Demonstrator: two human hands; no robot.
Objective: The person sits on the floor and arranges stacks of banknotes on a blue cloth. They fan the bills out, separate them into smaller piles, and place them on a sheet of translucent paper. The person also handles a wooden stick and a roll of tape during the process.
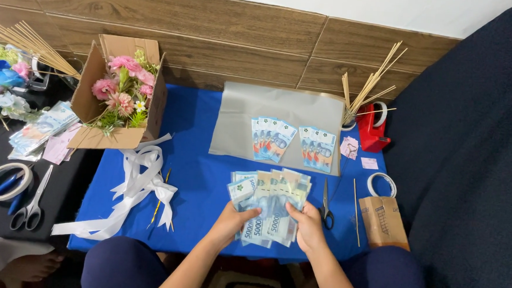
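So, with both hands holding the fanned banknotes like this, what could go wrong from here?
1. The fan of banknotes is pinched only at its lower edge by the left hand and right hand; notes might slip out of order.
2. The scissors lie just beside the right hand, so it could bump them.
3. The ribbon might snag a sweeping arm.

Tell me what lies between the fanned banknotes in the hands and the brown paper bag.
Head view: black-handled scissors and a thin wooden stick on the blue cloth.
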